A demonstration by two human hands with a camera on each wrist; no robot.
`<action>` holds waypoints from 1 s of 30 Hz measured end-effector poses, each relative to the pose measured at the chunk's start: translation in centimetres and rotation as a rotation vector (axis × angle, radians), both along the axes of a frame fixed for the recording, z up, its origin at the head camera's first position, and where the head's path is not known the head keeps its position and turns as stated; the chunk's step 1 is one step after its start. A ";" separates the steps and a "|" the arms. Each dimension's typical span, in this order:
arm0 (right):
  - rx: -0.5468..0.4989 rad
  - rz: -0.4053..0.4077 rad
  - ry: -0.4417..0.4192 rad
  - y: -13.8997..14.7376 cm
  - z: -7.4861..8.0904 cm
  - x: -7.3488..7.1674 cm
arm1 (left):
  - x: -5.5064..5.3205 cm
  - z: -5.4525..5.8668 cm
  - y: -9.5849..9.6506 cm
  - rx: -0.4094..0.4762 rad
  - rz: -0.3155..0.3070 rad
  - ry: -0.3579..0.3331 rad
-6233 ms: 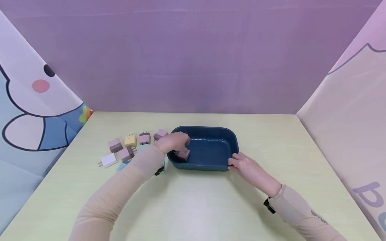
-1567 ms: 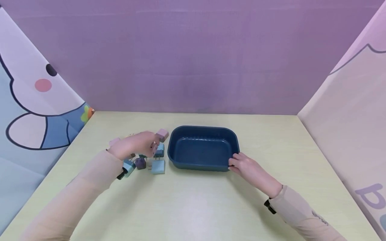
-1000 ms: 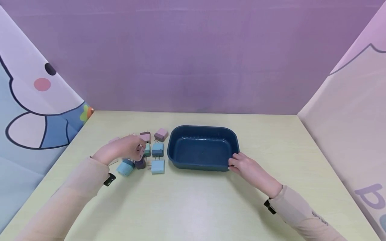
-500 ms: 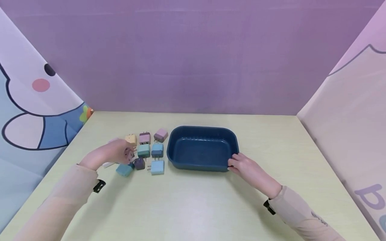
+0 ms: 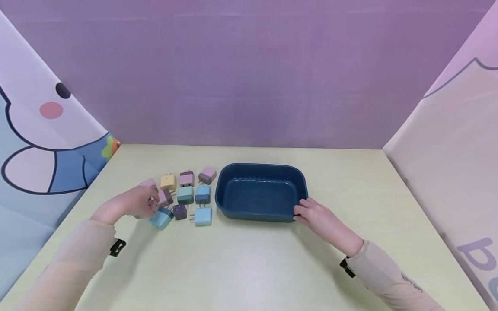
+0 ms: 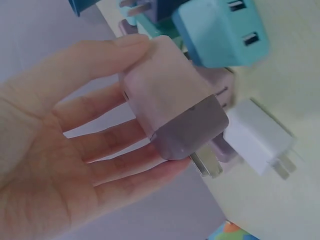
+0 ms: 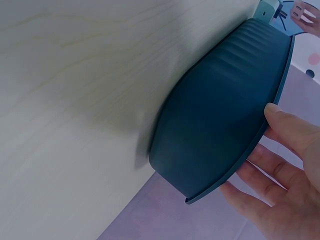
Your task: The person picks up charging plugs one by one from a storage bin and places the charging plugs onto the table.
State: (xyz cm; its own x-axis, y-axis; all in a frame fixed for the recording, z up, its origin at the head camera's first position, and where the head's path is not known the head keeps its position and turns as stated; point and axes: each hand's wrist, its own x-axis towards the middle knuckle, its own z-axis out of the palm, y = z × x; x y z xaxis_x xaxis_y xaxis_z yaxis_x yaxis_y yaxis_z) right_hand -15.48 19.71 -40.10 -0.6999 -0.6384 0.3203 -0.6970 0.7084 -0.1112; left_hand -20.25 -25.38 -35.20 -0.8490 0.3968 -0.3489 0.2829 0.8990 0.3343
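In the left wrist view, my left hand [image 5: 134,203] pinches a pink-and-mauve USB wall charger [image 6: 170,82] between thumb and fingertips. The hand hovers over the left end of a group of chargers on the table. Near it are a white charger [image 6: 257,135], a turquoise one with two USB ports [image 6: 225,32], and a pink-and-purple one [image 5: 165,198]. My right hand [image 5: 320,218] grips the near right corner of a dark blue plastic bin [image 5: 256,216], thumb on one side of its rim and fingers on the other. Nothing lies inside the bin.
Several chargers lie left of the bin, among them a yellow one [image 5: 168,181], a green one [image 5: 185,195], a dark purple one [image 5: 180,211] and a light blue one [image 5: 203,216]. A purple backdrop [image 5: 249,77] stands behind the pale table [image 5: 249,268].
A charger was in the bin under my left hand; the bin then stands empty. Over the last frames my left hand moves left across the group, holding a charger. The right hand stays put.
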 end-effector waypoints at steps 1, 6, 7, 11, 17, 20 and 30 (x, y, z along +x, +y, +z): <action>0.001 0.000 0.000 0.0 0.0 0.0 | 0.0 -0.1 -0.2 -0.006 0.005 -0.010; 0.002 0.003 0.007 0.0 0.0 0.0 | 0.0 -0.6 -1.1 -0.017 0.024 -0.032; 0.003 0.004 0.009 0.0 0.0 0.0 | 0.0 -0.7 -1.3 -0.018 0.030 -0.036; 0.001 0.006 0.013 0.0 -0.1 0.0 | 0.1 -0.9 -1.6 -0.023 0.069 -0.066; -0.001 0.007 0.015 0.1 -0.2 -0.1 | 0.3 -1.3 -1.9 -0.026 0.109 -0.106; -0.001 0.007 0.012 0.1 -0.1 -0.1 | 0.3 -1.5 -2.1 -0.015 0.111 -0.111; -0.009 0.013 0.015 0.1 0.0 0.0 | 0.5 -2.3 -2.5 0.008 0.126 -0.142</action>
